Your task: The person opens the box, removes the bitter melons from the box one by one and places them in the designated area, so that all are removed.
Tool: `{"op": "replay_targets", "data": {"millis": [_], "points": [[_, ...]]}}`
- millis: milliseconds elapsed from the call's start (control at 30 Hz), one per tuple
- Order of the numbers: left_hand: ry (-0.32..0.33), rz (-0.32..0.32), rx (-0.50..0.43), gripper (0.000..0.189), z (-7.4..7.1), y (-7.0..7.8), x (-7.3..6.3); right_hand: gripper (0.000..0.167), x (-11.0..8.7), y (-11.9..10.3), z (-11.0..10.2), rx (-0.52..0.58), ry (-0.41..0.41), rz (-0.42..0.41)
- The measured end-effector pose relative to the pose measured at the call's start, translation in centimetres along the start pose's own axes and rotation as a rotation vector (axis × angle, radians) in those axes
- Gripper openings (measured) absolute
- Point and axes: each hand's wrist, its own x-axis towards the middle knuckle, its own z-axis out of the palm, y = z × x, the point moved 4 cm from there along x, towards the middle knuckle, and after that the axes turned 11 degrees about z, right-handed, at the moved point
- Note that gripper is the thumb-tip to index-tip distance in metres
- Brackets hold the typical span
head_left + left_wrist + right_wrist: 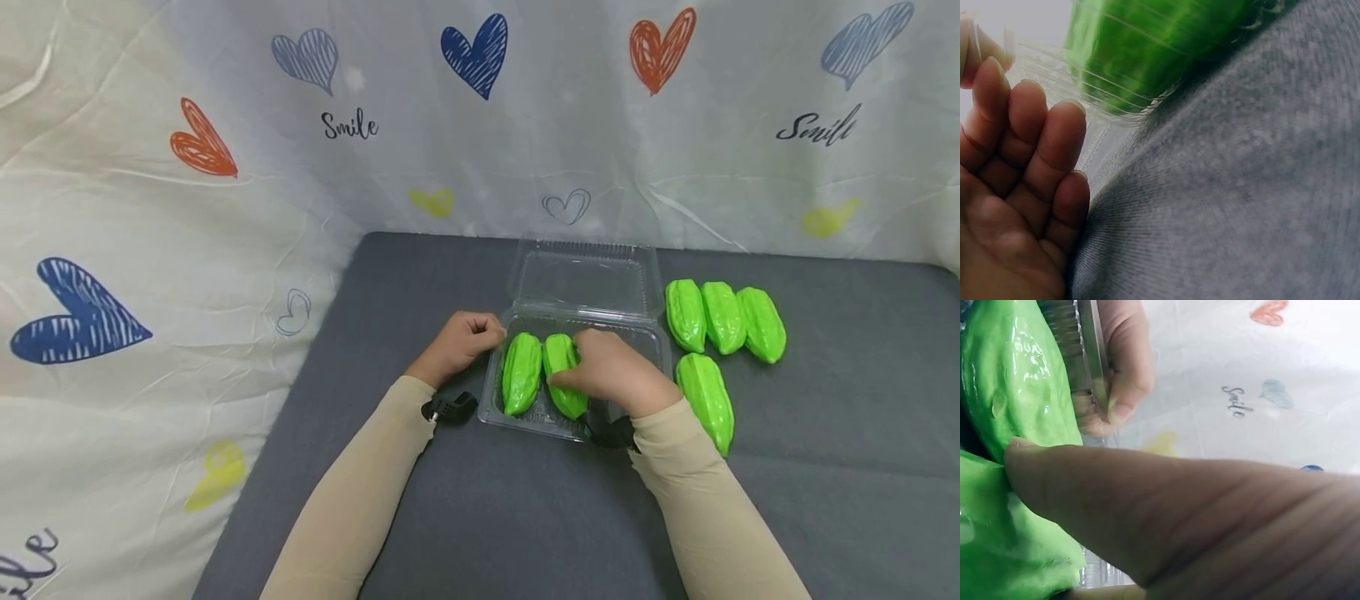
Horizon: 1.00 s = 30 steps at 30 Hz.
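A clear plastic clamshell container (536, 426) lies with its lid (585, 279) folded back behind it. At its left rim, my left hand (467, 343) pinches the edge between thumb and fingers (1063, 140); the right wrist view shows the thumb against the wall. Two glossy green star fruits lie side by side in the tray, the left star fruit (522, 374) untouched. My right hand (611, 371) grips the right star fruit (561, 357), its thumb (1066, 481) across the near side. Its other fingers are mostly hidden.
Right of the container, three star fruits (724, 317) stand in a row, with a single star fruit (705, 400) nearer, close to the right forearm. A grey cloth (480, 517) covers the table. White curtains (405, 158) printed with hearts hang behind and at left.
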Motion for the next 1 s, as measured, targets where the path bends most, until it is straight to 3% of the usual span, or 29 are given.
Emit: {"op": "replay_targets", "data": {"millis": [400,667,867,1000], "points": [[0.0,0.005,0.004,0.033,0.0,0.0,0.1,0.036,0.1,0.0,-0.1,0.001,0.018,-0.024],[-0.001,0.011,0.006,0.033,0.0,-0.1,0.1,0.044,-0.2,0.4,-0.6,0.008,0.027,-0.029],[-0.001,0.005,0.0,0.033,0.0,0.0,0.1,0.027,-0.7,0.9,-1.7,0.034,0.048,-0.061],[0.002,0.003,0.008,0.033,-0.1,0.0,0.0,0.026,-1.0,1.1,-2.2,0.039,0.055,-0.06]]}}
